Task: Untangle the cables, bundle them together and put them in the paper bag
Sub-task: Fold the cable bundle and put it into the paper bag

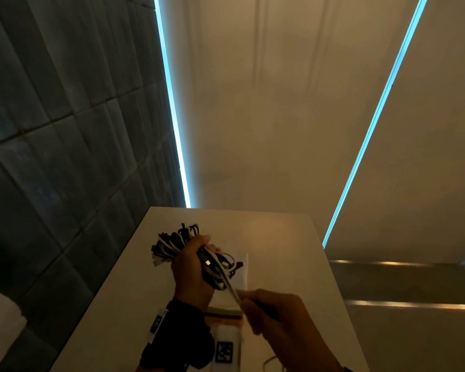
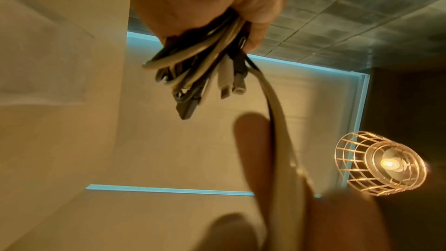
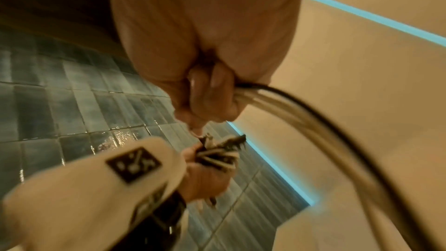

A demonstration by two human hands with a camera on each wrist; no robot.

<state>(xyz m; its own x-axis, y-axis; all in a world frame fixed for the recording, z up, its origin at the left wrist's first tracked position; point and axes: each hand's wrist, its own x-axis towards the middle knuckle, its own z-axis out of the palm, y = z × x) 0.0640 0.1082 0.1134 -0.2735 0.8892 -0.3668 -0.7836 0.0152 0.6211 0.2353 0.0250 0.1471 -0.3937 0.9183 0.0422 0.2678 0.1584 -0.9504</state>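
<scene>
My left hand (image 1: 196,256) grips a bundle of black and white cables (image 1: 172,242) above the table, with plugs and loops sticking out both sides of the fist (image 2: 193,75). Loose white and black strands (image 1: 230,284) run from the bundle to my right hand (image 1: 243,300), which pinches them just right of and below the left hand. In the right wrist view the strands (image 3: 313,121) leave the curled right fingers (image 3: 217,87) and sweep off to the right. A flat white paper bag (image 1: 242,275) lies on the table under both hands, partly hidden.
The pale table (image 1: 279,237) stands against a beige wall, with a dark tiled wall (image 1: 51,157) to the left. A thin loose cable (image 1: 270,361) lies near the front edge. A wire-cage lamp (image 2: 378,163) hangs overhead.
</scene>
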